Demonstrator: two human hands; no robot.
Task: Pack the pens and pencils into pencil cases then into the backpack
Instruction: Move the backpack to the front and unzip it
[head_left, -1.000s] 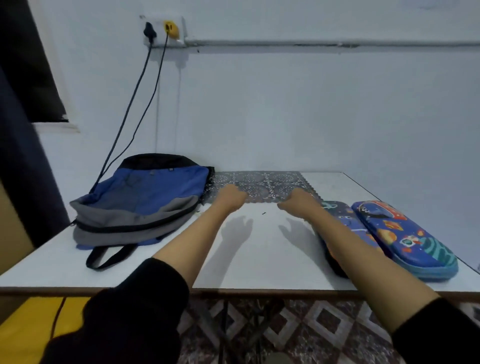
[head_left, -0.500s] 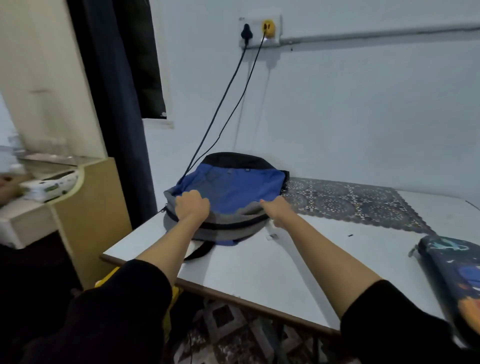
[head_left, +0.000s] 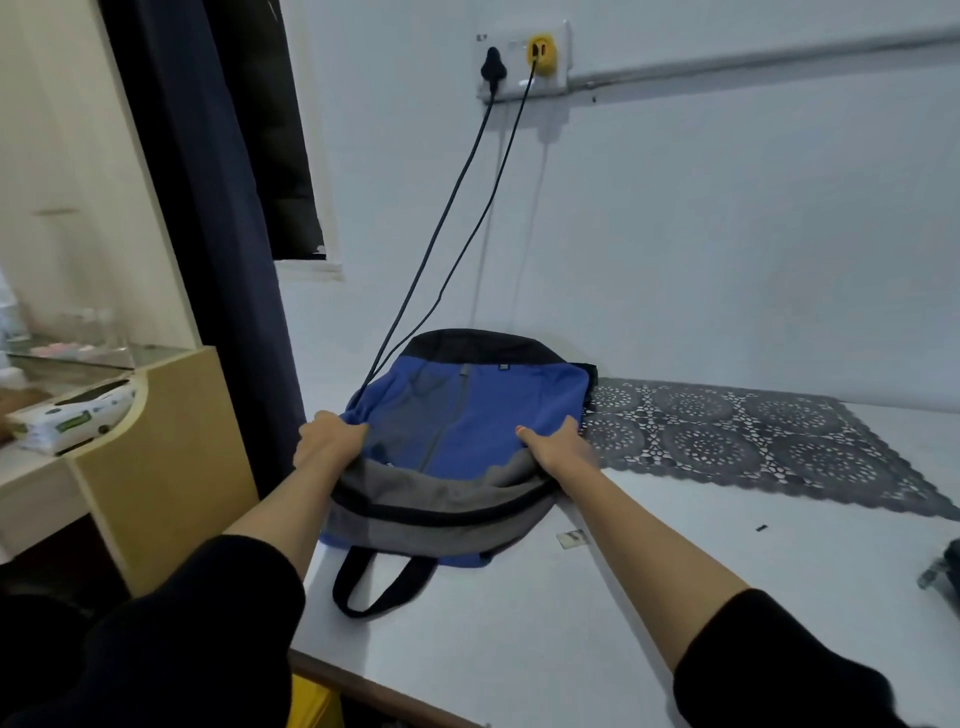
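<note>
"Backpack (head_left: 467, 415) first: where is it?"

"Flat on the desk (head_left: 519, 649), between my two hands. The blue panel faces up, the grey band is nearest me, and its black strap loop (head_left: 382, 582) trails toward my side."

"What's left of your left hand?"

"A wooden cabinet (head_left: 171, 467), off the desk, with a tissue pack (head_left: 72, 421) beside it."

"And the hands?"

"My left hand (head_left: 330, 439) has its fingers curled into the fabric at the bag's left edge, bunching it. Two dark cables (head_left: 441, 249) hang from the wall socket (head_left: 522, 60) and drop just beyond that hand. My right hand (head_left: 558, 447) grips the right edge, thumb on top of the blue cloth, fingers hidden underneath."

"Further right?"

"A grey lace mat (head_left: 753, 441) lies just beside my right hand."
</note>
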